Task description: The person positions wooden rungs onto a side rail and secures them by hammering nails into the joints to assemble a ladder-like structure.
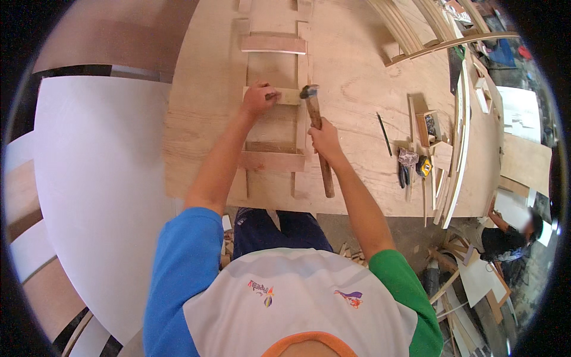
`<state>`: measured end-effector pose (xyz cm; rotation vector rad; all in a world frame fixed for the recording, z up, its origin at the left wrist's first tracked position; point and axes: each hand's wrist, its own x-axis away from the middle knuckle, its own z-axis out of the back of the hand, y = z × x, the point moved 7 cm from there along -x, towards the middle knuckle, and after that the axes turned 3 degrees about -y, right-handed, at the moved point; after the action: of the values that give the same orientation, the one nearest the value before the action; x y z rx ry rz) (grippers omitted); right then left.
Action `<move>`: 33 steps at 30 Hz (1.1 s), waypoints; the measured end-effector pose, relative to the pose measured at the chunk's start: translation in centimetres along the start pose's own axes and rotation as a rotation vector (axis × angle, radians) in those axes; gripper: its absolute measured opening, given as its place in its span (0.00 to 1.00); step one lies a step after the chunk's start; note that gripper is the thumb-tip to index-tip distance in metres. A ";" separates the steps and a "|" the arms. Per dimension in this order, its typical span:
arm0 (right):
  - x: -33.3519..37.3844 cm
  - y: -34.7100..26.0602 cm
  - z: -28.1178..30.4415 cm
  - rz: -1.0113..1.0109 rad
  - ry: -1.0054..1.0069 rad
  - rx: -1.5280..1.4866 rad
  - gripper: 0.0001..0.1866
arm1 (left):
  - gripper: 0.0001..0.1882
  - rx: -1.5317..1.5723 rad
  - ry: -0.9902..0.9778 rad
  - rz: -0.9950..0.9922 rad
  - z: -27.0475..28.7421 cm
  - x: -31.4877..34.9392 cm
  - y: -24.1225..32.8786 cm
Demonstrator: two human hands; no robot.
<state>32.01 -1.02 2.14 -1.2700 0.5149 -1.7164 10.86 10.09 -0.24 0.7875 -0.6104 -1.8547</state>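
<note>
My right hand (325, 138) grips a hammer (314, 109) by its worn wooden handle. The dark metal head is raised by the right end of a pale wooden slat (289, 97). On that slat's left part rests my left hand (259, 100), fingers closed together; what they pinch, if anything, is too small to make out. The slat lies across two long rails of a ladder-like wooden frame (302, 59). Another crosspiece (273, 44) spans the rails farther away, and a third crosspiece (272, 160) lies nearer to me.
The frame lies on a large plywood table (357, 178). To the right are a pencil (384, 134), pliers (404, 175), a yellow tape measure (423, 166) and a small wooden box (428, 127). Long strips (461, 143) line the right edge. A white panel (101, 190) stands left; another person (505, 241) is far right.
</note>
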 end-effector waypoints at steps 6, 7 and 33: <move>2.0 4.3 7.3 0.143 0.317 0.152 0.15 | 0.12 -0.028 0.045 -0.040 1.0 2.0 0.3; 2.5 5.8 8.8 0.164 0.386 0.223 0.16 | 0.14 -0.070 0.047 -0.026 1.2 3.2 1.1; -0.7 0.1 -2.5 0.274 0.252 0.422 0.37 | 0.35 -0.103 0.020 0.560 5.5 15.8 -1.0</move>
<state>29.85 -0.90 0.74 -0.6578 0.4185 -1.6476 1.40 -3.70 -1.22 0.4998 -0.6391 -1.3498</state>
